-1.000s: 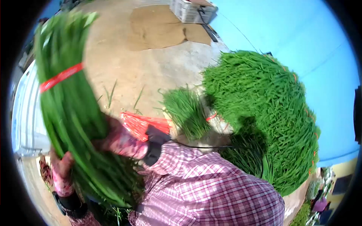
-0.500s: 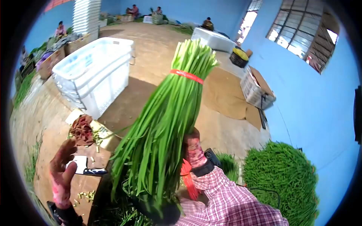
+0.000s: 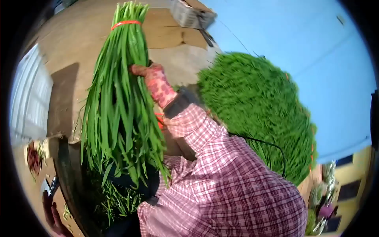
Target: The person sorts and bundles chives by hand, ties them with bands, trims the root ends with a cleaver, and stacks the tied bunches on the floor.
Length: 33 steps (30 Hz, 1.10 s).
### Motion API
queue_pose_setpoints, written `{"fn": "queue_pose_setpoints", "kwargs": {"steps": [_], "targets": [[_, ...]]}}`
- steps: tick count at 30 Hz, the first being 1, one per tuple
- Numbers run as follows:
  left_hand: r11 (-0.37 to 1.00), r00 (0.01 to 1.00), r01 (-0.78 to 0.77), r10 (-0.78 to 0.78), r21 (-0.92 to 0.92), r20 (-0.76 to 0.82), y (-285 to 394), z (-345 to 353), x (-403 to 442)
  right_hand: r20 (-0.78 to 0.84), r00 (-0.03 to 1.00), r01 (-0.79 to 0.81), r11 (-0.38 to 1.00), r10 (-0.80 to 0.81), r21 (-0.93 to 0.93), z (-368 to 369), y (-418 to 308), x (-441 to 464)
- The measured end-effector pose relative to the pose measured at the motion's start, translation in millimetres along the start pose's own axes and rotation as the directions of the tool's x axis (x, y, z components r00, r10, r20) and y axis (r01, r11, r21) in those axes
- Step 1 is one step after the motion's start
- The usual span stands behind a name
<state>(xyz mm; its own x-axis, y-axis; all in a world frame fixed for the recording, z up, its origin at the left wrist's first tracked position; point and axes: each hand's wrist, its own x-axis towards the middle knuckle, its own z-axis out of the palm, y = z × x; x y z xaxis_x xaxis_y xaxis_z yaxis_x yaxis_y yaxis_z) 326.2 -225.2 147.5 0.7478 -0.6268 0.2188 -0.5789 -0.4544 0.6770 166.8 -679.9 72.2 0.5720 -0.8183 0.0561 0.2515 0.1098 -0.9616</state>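
My right hand (image 3: 153, 77), in a pink patterned glove or sleeve, grips a large bunch of garlic chives (image 3: 118, 83) around its middle. A red band (image 3: 126, 23) ties the bunch near its pale cut ends, which point up; the long leaves hang down. At the lower left edge, my left hand (image 3: 53, 215) is empty, its thumb apart from the fingers. Just above it, a knife (image 3: 53, 185) lies on the wooden board (image 3: 51, 170), with small cut stem pieces nearby.
A big stack of banded green bunches (image 3: 256, 114) stands at the right against the blue wall (image 3: 316, 47). The white crate (image 3: 31, 94) is at the left, a grey crate (image 3: 191, 14) at the top. Loose leaves (image 3: 120, 201) lie below, and a reddish cloth (image 3: 34, 158) lies left.
My view has swung to the right and down. The stack of bunches now shows more fully. My right hand still holds the bunch; my left hand sits lower, near the frame's edge.
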Motion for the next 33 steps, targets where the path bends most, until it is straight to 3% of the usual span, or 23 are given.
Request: {"fn": "queue_pose_setpoints", "kwargs": {"steps": [2,3,4,5,6,7,8,9,10,11,12,13,14,16,18,21,23,24,27,30,33], "targets": [[0.972,0.993,0.112,-0.103,-0.206,0.054,8.6,35.4,10.6,-0.158,0.984,0.091,0.995,-0.084,0.034,-76.1,-19.6,-15.5],[0.954,0.987,0.146,-0.123,-0.263,0.101,-47.8,52.1,27.9,-0.218,0.973,0.073,0.997,-0.076,-0.022,-77.9,-13.3,-34.2],[0.952,0.985,0.137,-0.102,-0.275,0.137,-51.3,62.4,37.3,-0.320,0.943,0.078,0.995,-0.093,-0.062,-119.4,-47.8,-60.8],[0.949,0.981,0.137,-0.092,-0.283,0.169,-65.9,67.9,52.0,-0.276,0.898,0.216,0.890,-0.342,-0.401,-178.8,-59.9,-68.5],[0.947,0.977,0.143,-0.089,-0.288,0.193,-81.0,75.4,65.1,-0.316,0.901,0.171,0.912,-0.298,-0.374,-205.4,-93.1,-100.2],[0.948,0.972,0.146,-0.084,-0.284,0.217,-94.2,79.2,78.0,-0.426,0.905,0.007,0.999,0.010,0.039,-232.0,-128.4,-124.0],[0.951,0.969,0.144,-0.080,-0.272,0.233,-106.4,82.7,90.7,-0.529,0.808,0.170,0.962,-0.260,-0.213,-302.1,-126.7,-136.6],[0.953,0.967,0.143,-0.077,-0.267,0.243,-118.7,81.6,102.3,-0.600,0.738,0.190,0.949,-0.307,-0.252,-332.9,-150.5,-162.7],[0.950,0.962,0.162,-0.092,-0.266,0.257,-139.9,76.9,114.2,-0.618,0.778,0.155,0.988,-0.113,0.014,-326.4,-188.8,-189.2],[0.961,0.968,0.115,-0.051,-0.252,0.247,-148.2,76.5,119.8,-0.684,0.715,0.132,0.989,-0.145,-0.071,-361.6,-207.2,-208.9],[0.920,0.965,0.193,-0.115,-0.341,0.237,-152.9,74.4,129.2,-0.713,0.685,0.114,0.988,-0.151,-0.100,-459.1,-216.3,-221.7],[0.865,0.958,0.262,-0.178,-0.428,0.227,-157.5,72.1,138.5,-0.829,0.478,-0.328,0.817,-0.289,-0.474,-516.4,-240.8,-238.6],[0.878,0.950,0.292,-0.221,-0.379,0.220,-153.6,71.1,144.3,-0.792,0.335,-0.737,0.382,-0.510,-0.558,-556.0,-250.8,-252.5],[0.911,0.949,0.255,-0.172,-0.324,0.264,-192.6,50.3,160.6,-0.544,0.038,-0.873,0.238,-0.838,-0.427,-579.1,-229.0,-261.5],[0.911,0.947,0.273,-0.198,-0.309,0.253,-198.9,41.6,148.3,-0.499,0.260,-0.891,-0.006,-0.827,-0.453,-659.1,-183.8,-270.2],[0.908,0.939,0.313,-0.250,-0.280,0.236,-197.7,25.8,129.0,-0.614,0.292,-0.845,0.103,-0.733,-0.525,-739.2,-136.0,-298.1],[0.879,0.924,0.363,-0.298,-0.310,0.239,-216.7,5.1,106.1,-0.612,0.349,-0.836,0.059,-0.709,-0.545,-773.8,-130.6,-294.2],[0.838,0.914,0.398,-0.329,-0.372,0.236,-275.7,-20.5,105.0,-0.581,0.381,-0.847,-0.020,-0.720,-0.531,-781.2,-132.0,-296.7],[0.818,0.892,0.451,-0.419,-0.358,0.168,-344.2,-70.5,70.1,-0.472,0.499,-0.831,-0.248,-0.727,-0.497,-803.2,-135.1,-271.8],[0.752,0.823,0.539,-0.567,-0.380,0.045,-338.0,-88.9,7.5,-0.542,0.561,-0.827,-0.422,-0.625,-0.370,-746.0,-160.3,-253.0],[0.688,0.817,0.541,-0.568,-0.484,0.105,-392.0,-101.6,-48.5,-0.483,0.703,-0.702,-0.618,-0.522,-0.353,-601.3,-179.5,-221.1]]}}
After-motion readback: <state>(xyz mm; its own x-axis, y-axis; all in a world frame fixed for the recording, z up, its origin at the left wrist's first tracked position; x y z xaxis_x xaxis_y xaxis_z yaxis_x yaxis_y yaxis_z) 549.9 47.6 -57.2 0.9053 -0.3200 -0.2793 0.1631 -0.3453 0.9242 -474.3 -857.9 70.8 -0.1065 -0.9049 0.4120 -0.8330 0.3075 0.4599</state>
